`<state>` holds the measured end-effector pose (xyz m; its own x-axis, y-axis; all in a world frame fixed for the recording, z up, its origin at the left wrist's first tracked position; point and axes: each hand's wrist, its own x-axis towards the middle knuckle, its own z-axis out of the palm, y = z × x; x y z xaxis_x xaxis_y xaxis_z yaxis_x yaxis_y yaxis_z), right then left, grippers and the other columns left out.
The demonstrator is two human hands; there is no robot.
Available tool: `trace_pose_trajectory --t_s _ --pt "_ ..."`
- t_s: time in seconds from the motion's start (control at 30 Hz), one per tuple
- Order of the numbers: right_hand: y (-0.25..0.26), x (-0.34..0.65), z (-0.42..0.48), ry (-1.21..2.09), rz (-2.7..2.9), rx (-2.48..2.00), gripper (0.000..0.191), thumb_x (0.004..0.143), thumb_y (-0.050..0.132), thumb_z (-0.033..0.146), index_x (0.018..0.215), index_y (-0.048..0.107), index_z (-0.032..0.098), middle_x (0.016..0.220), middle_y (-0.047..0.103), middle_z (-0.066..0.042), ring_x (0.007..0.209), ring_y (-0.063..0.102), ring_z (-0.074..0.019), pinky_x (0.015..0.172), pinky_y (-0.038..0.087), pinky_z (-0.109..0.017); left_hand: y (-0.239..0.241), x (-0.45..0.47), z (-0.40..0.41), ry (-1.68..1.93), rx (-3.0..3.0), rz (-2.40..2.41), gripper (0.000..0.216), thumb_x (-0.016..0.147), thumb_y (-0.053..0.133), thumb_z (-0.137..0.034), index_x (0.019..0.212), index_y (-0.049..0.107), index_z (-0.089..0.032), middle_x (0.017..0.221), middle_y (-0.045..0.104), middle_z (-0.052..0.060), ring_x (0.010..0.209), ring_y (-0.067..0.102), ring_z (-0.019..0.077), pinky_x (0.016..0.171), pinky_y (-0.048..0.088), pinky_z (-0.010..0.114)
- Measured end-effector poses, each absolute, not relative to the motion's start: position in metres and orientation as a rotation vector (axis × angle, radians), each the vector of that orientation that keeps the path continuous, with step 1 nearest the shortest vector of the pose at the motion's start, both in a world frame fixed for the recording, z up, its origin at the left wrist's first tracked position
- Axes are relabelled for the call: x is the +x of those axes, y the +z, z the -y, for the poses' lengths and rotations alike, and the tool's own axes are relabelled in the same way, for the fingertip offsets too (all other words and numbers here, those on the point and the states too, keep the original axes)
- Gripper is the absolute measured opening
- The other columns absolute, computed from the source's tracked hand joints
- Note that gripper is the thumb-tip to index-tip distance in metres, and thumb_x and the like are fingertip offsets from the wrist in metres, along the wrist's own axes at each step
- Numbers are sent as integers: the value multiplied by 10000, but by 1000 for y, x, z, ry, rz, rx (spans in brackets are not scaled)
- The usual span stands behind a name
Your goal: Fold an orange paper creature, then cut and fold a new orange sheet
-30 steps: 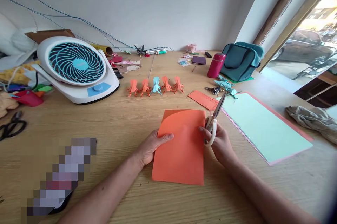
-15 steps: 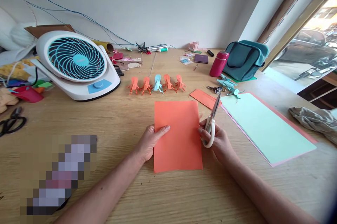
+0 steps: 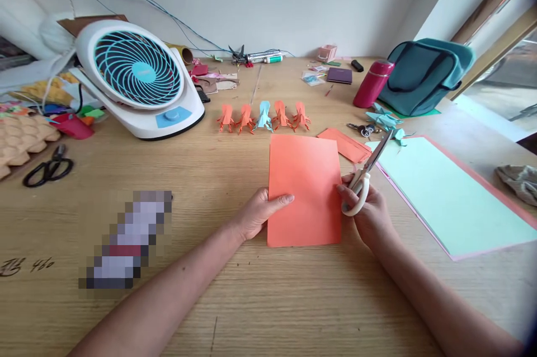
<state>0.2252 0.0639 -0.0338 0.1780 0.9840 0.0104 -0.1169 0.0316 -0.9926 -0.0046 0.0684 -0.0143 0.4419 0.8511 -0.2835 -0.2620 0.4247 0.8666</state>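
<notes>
Left hand [image 3: 255, 217]: closed on the left edge of the orange sheet [image 3: 306, 189], thumb on top.
Right hand [image 3: 371, 217]: wrapped round the handle of the white scissors [image 3: 368, 172], fingertips touching the sheet's right edge.
Table [image 3: 210, 178]: wooden, under both hands.
Mint sheet [image 3: 444, 195]: flat, just right of the right hand.
Fan [image 3: 138, 74]: well beyond the left hand, to its left.
Orange sheet: flat on the table between the hands, long side running away from the person.
White scissors: blades together, pointing up and right, off the paper.
Paper figures [image 3: 264, 116]: a row just beyond the sheet's far edge.
Step in hand: it looks like squaring and steadying the sheet, nothing cut yet.
Next move calls for: opening the blades and bringing them round to an edge, while the left hand pins the sheet.
</notes>
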Motion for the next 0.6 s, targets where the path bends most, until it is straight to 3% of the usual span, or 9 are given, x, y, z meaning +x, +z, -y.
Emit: trace_pose_trajectory --t_s 0.17,0.3,0.6 --pt "-33 224 -62 1167 1069 -1207 274 727 769 397 903 636 236 664 524 34 517 430 -103 457 345 -253 -15 -8 -77 955 795 -892 404 662 816 -369 1002 725 -171 957 750 70 900 689 248 834 506 367" --pt "-31 222 -60 1203 1176 -1247 271 732 771 402 899 645 230 545 448 64 454 369 -93 420 285 -247 -17 -12 -83 1035 770 -892 342 662 814 -355 932 723 -164 897 748 59 859 690 225 814 508 350" --pt "-31 224 -59 1263 1216 -1300 292 725 781 414 878 622 222 541 464 62 461 363 -88 422 266 -238 -11 -9 -80 1006 621 -909 314 658 812 -281 924 697 -160 901 737 50 819 678 192 802 515 337"
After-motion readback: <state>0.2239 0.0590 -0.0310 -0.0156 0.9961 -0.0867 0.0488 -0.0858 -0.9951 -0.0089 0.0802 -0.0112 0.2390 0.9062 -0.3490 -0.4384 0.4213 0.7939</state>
